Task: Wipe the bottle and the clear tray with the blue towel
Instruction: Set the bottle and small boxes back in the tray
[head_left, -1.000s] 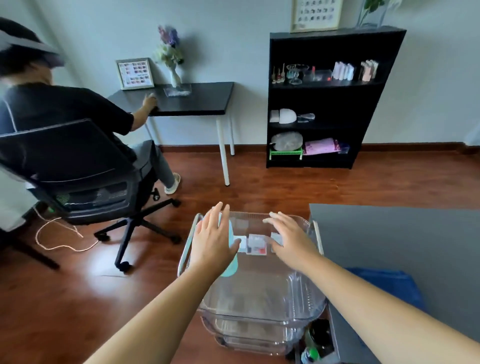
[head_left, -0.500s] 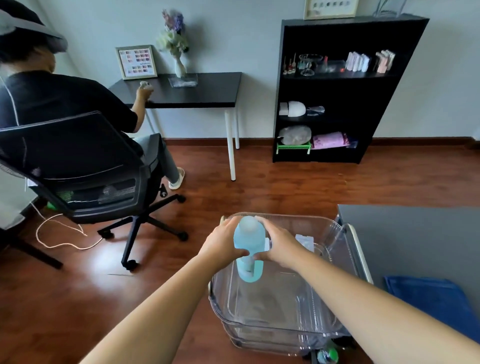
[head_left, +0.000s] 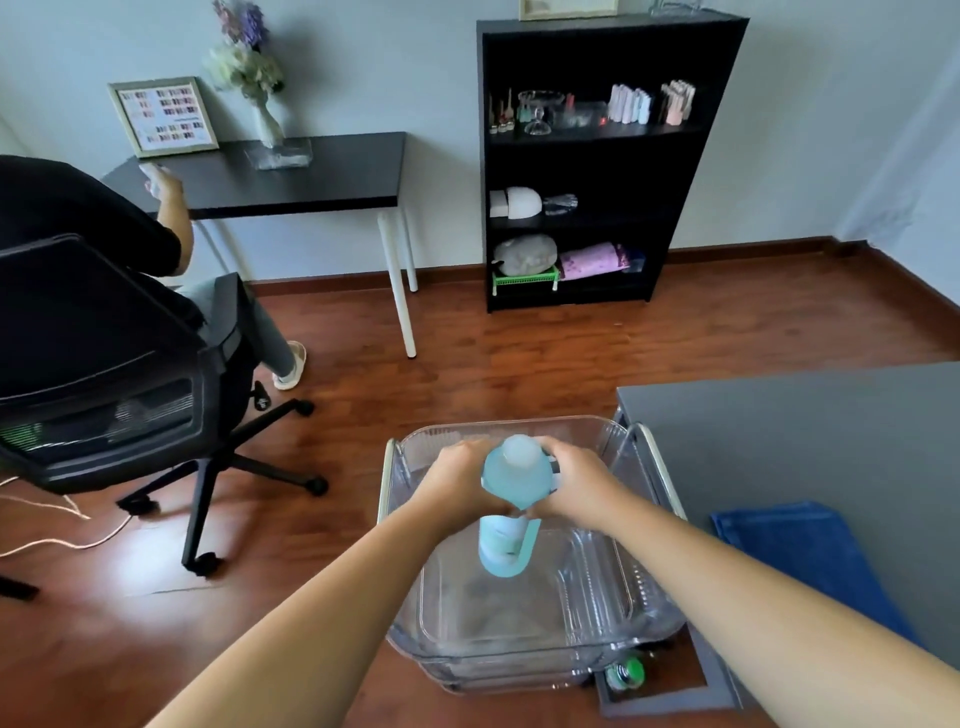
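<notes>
Left hand (head_left: 462, 480) and right hand (head_left: 576, 483) clasp the bottle (head_left: 511, 506) upright, fingers wrapped round it, above the clear tray (head_left: 597, 613). Blue towel (head_left: 800, 556) lies right of tray on tabletop (head_left: 805, 431).

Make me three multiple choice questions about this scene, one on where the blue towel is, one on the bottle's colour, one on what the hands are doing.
1. Where does the blue towel lie?
A. on the grey table
B. in the clear tray
C. on the floor

2. What colour is the bottle?
A. red
B. light blue
C. black

3. What are the hands doing?
A. both grip the bottle
B. both hold the towel
C. both rest on the table

Answers: 1 A, it lies flat on the grey top; 2 B, its body is pale blue; 3 A, left hand and right hand clasp its sides.
</notes>
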